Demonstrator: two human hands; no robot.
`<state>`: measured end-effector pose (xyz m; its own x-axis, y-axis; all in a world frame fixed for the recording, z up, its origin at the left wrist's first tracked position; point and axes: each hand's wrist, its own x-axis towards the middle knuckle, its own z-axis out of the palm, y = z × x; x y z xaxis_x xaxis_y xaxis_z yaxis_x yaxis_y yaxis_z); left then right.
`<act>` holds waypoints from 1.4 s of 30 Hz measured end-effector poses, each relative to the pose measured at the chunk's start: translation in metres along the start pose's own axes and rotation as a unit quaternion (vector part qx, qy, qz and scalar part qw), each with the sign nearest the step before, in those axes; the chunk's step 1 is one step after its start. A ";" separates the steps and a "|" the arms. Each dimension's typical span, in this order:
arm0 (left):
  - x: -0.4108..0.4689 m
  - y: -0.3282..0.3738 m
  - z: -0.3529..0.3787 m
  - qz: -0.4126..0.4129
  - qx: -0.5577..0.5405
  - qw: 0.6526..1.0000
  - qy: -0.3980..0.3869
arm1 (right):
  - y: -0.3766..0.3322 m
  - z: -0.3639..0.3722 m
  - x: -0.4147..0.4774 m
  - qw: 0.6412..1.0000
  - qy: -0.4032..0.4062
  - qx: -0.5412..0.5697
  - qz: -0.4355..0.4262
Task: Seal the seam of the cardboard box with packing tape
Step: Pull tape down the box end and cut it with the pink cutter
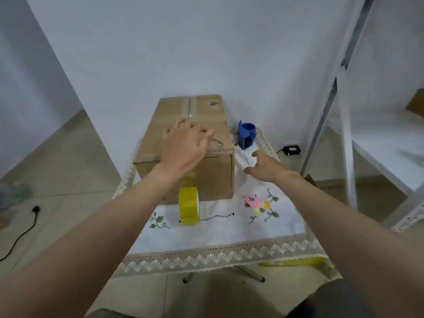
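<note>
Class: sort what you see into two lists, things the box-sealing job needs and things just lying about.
Needed: cardboard box; yellow tape roll; blue tape cutter; left hand; right hand.

Lying about: black adapter; floor cable; white shelf; embroidered tablecloth.

Soft, even, bluish light, faint shadows; slightly blurred (edges bowed by wide-angle lens).

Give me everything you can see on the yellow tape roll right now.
The tape roll is translucent yellow packing tape, standing on edge on the embroidered tablecloth, right against the near face of the cardboard box. A strip runs from it up the box's front face toward the top, under the left hand pressing there. Neither hand holds the roll; the right hand is reaching over the cloth to the box's right.
</note>
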<state>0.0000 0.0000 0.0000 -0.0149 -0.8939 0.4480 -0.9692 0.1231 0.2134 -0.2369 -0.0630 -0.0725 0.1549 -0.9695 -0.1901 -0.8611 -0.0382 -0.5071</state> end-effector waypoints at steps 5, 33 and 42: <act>0.017 0.004 0.016 -0.017 0.026 0.999 -0.041 | 0.011 0.015 0.019 0.982 -0.169 -0.037 0.081; -0.060 -0.038 0.012 0.053 -0.159 0.985 0.050 | -0.048 0.038 -0.057 0.876 0.201 0.432 -0.075; -0.103 -0.048 0.025 -0.162 -0.297 0.938 0.074 | -0.067 0.070 -0.071 0.899 0.115 0.387 -0.172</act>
<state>0.0414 0.0753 -0.0783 0.3342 -0.8612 0.3829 -0.6084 0.1131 0.7855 -0.1560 0.0257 -0.0841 0.1666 -0.9604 0.2232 -0.1734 -0.2514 -0.9522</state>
